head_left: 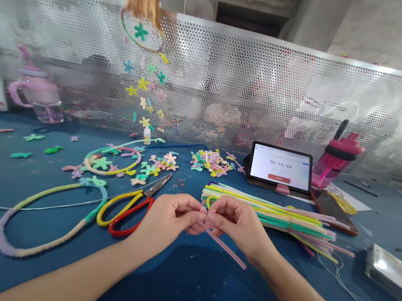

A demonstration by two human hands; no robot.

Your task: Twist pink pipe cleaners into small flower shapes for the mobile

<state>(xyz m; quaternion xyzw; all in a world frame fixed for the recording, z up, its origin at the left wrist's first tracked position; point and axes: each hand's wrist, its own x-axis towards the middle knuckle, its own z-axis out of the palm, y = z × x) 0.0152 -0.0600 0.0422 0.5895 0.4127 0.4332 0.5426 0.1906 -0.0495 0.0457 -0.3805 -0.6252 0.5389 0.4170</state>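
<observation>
My left hand [178,214] and my right hand [237,223] meet at the centre, fingertips pinched together on a pink pipe cleaner [226,251]. Its straight end points down to the right; the part between my fingertips is mostly hidden. Behind my right hand lies a bundle of colourful pipe cleaners [271,213]. Scissors with one yellow and one red handle [128,214] rest beside my left hand. Further left is a pastel wrapped ring [48,247], with a second ring [105,172] behind it.
Small flower shapes [212,161] are heaped towards the back. A tablet [281,165] showing a timer, a phone [333,212], a pink bottle [334,160] and a metallic box [394,275] stand or lie at right. A pink jug [41,93] stands left, before a perforated metal screen [200,63].
</observation>
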